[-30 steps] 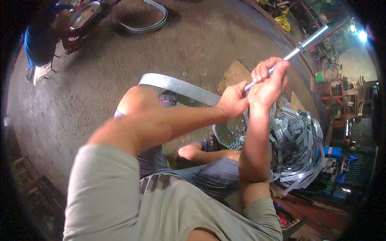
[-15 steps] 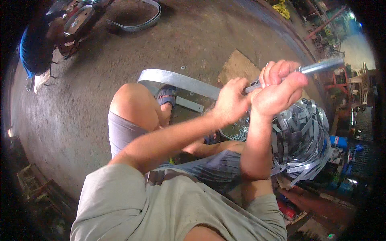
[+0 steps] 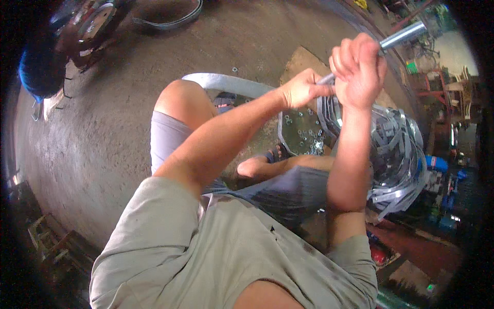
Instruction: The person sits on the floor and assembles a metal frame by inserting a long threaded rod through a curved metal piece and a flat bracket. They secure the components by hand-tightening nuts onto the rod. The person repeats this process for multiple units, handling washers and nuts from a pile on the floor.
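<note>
You have a straight, silvery metal rod [image 3: 404,36] in both hands, slanting up toward the right. Its bright, thicker-looking end juts out past your right hand [image 3: 358,72], which wraps and hides the middle. A greyer stretch shows beside your left hand [image 3: 304,90], between thumb and fingers. The surface is too blurred to make out finer detail.

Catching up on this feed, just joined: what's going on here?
A person is handling a metal rod with both bare hands. The left hand has its grip near the lower end; the right hand is curled around it further up, the far end pointing up and right. Small metal rings lie below the hands, and bent metal strips are heaped to the right.
</note>
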The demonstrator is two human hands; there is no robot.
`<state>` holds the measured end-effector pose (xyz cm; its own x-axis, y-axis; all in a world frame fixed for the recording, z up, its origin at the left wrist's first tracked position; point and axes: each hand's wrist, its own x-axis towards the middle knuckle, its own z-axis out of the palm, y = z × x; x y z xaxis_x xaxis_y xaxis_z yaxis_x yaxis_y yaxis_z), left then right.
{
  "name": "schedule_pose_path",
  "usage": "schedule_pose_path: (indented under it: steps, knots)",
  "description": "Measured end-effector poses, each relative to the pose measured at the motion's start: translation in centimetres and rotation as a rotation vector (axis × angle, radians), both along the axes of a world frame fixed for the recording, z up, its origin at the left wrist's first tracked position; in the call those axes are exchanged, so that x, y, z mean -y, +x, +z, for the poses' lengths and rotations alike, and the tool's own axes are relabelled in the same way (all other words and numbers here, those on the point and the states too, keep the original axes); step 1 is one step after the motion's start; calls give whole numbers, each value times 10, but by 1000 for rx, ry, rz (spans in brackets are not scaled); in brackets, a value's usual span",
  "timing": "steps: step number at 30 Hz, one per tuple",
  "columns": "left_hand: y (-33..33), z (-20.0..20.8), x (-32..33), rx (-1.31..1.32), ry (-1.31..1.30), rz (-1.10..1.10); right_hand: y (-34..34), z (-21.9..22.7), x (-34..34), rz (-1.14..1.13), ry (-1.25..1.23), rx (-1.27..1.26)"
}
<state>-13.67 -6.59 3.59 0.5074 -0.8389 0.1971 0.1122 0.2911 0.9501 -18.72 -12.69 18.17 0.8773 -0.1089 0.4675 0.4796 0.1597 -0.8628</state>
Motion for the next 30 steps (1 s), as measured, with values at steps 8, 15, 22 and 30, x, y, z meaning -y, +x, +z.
schedule_pose_path:
  steps: [8,15,22,30]
  knots:
    - [-46,4,9,233,-4,609,7,-18,-39,-938,-180,50]
    - [14,11,9,120,103,-138,-14,20,18,140,35,-43]
    - [-2,4,9,199,139,79,-6,-6,-6,-520,62,25]
    - [-20,5,18,210,-107,411,-10,12,-22,-279,267,24]
